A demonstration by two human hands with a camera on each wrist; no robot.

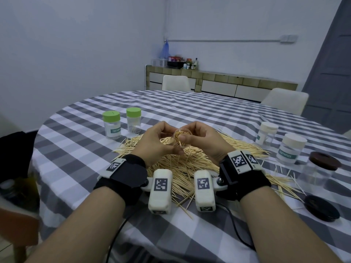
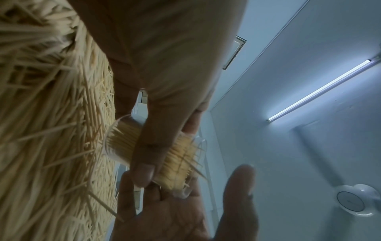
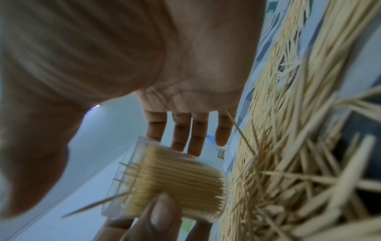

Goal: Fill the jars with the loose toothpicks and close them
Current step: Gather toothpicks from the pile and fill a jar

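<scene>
A: Where is the jar [image 1: 180, 138]?
B: Between both hands, just above the toothpick pile [image 1: 182, 168]. The left hand [image 1: 155, 143] and the right hand [image 1: 207, 143] both clasp it. It lies tilted, mouth toward the person.
A: And closing?
B: Probably the loose dark lid [image 1: 322, 207], right of the right wrist — the right hand is nearer.

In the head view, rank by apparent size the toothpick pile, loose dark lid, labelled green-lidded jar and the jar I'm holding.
Toothpick pile
Loose dark lid and labelled green-lidded jar: too alike to rank, lid nearer
Held jar, partly covered
</scene>
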